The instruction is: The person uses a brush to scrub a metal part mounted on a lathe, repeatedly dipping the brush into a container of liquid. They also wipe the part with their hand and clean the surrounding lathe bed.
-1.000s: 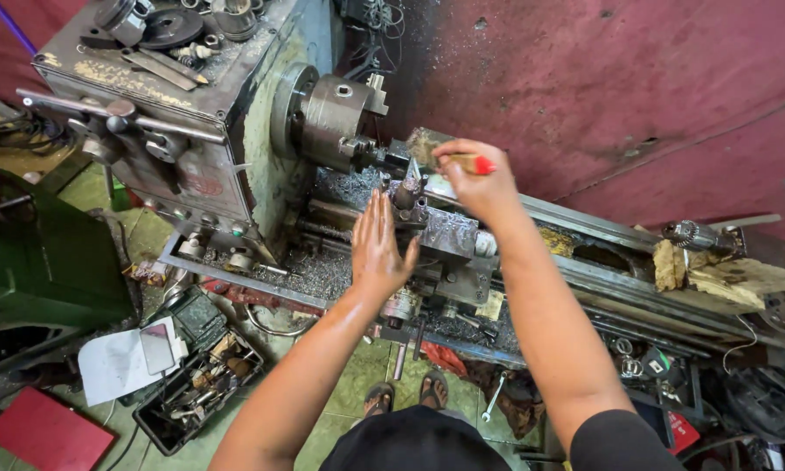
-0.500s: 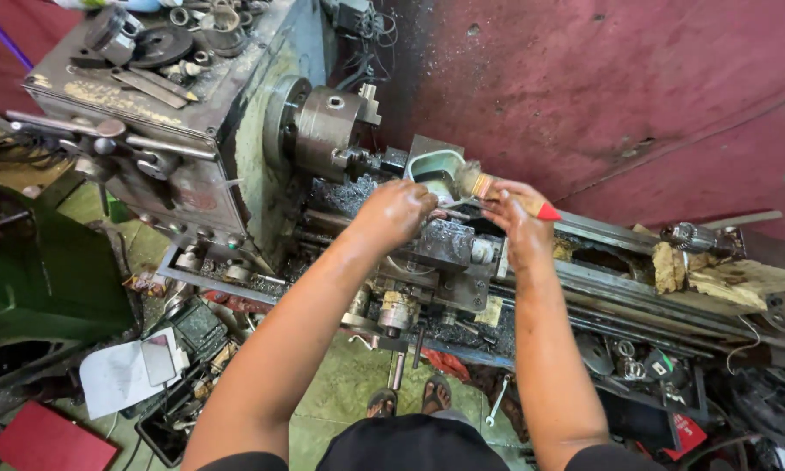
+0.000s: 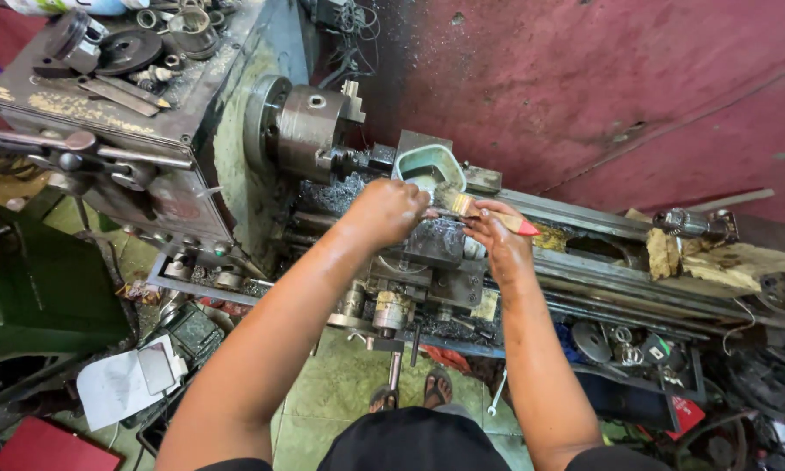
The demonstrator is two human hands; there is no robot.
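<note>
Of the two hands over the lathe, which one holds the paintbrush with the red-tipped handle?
The right hand holds the paintbrush, its bristles pointing toward the greenish container. The left hand is closed over the tool post beside it and holds no brush.

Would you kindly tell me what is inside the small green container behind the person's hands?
The green container holds a pale liquid pooled at the bottom. The paintbrush in the right hand covers its near edge, so that part stays hidden.

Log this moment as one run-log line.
right hand: grips paintbrush, bristles near small green tub | left hand: curled on lathe tool post | chuck: holds workpiece
</note>
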